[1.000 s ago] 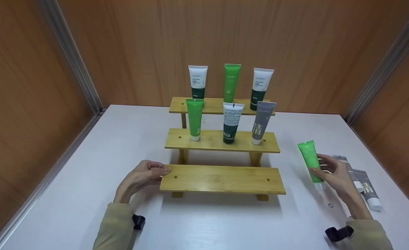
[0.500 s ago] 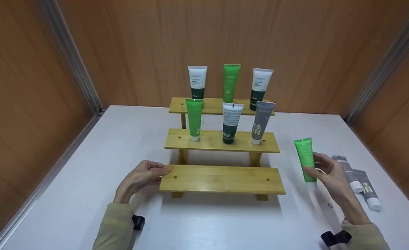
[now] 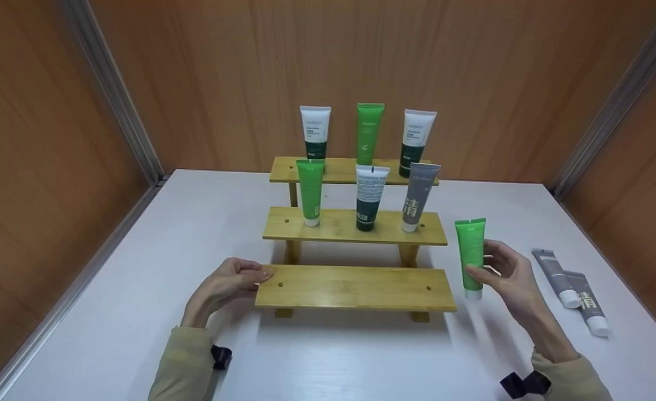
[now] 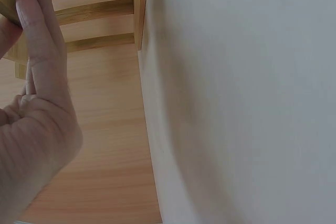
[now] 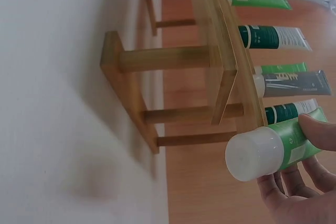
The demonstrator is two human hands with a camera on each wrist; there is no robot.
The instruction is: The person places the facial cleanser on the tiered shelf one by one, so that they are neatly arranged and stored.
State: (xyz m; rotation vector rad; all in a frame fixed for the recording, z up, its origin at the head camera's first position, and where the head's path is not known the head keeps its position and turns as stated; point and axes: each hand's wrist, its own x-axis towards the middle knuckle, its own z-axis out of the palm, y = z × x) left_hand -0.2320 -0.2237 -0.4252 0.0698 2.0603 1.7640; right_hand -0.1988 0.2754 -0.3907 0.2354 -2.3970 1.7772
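Note:
My right hand [image 3: 506, 275] holds a green squeeze tube [image 3: 471, 250] between thumb and fingers, upright with its white cap down, in the air right of the stand. In the right wrist view the tube's white cap [image 5: 254, 154] faces the camera. With thumb and fingers, my left hand [image 3: 225, 287] pinches the left end of the bottom shelf [image 3: 356, 288] of a three-step bamboo stand. The left wrist view shows the left fingers [image 4: 44, 51] at the shelf's edge. No tube stands on that bottom shelf.
The middle shelf [image 3: 333, 228] carries a green, a white-and-dark-green and a grey tube. On the top shelf [image 3: 340, 170] stand two white-and-dark-green tubes and a green one. Two grey tubes [image 3: 556, 278] lie on the white table at right. Wooden walls surround the table.
My right hand has carried the green tube leftward, closer to the stand, and the tube has turned from tilted to nearly upright. The left hand stays on the shelf.

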